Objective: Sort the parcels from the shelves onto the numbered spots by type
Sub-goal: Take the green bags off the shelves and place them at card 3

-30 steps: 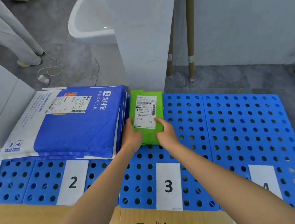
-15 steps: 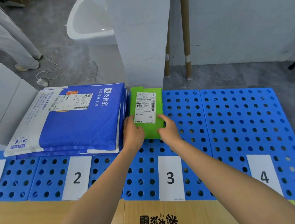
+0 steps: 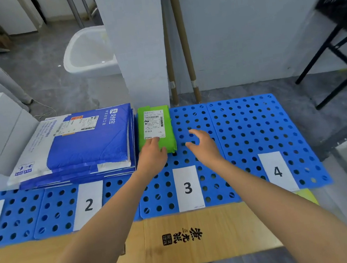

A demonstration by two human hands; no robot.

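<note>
Head view. Shows green parcel (image 3: 154, 127) at 12 o'clock from label 3 (image 3: 188, 188), left hand (image 3: 152, 156) flat on it, likely squaring it; right hand (image 3: 203, 147) at 3 o'clock, spread, empty.

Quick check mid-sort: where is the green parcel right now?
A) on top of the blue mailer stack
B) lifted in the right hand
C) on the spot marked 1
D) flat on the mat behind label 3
D: the green parcel lies flat on the blue mat behind label 3, beside the blue mailer stack. The left hand rests on its near end and the right hand is off it.
</note>
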